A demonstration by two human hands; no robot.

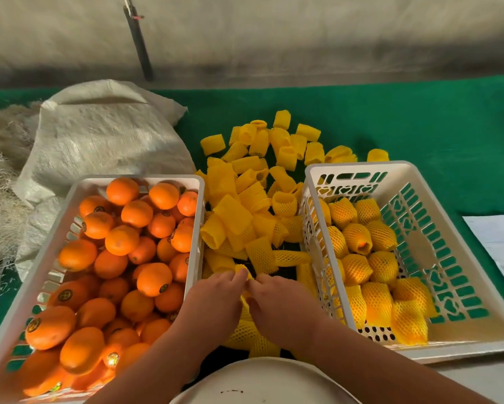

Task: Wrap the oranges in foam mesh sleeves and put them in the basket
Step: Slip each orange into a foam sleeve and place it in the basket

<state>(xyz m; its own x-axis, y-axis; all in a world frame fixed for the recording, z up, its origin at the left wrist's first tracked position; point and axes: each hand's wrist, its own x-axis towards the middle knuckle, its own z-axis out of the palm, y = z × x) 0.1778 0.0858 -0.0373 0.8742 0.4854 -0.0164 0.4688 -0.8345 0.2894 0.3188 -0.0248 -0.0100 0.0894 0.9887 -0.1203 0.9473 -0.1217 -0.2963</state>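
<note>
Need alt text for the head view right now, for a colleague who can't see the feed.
Both hands, left hand and right hand, pinch a yellow foam mesh sleeve between two white baskets on a green table. The left basket holds bare oranges; the right basket holds sleeved oranges. Loose sleeves are piled between them.

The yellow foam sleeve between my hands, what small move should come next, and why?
Probably spread the yellow foam sleeve open. Both the left hand and right hand pinch it, no orange is held yet, and bare oranges wait in the left basket.
</note>
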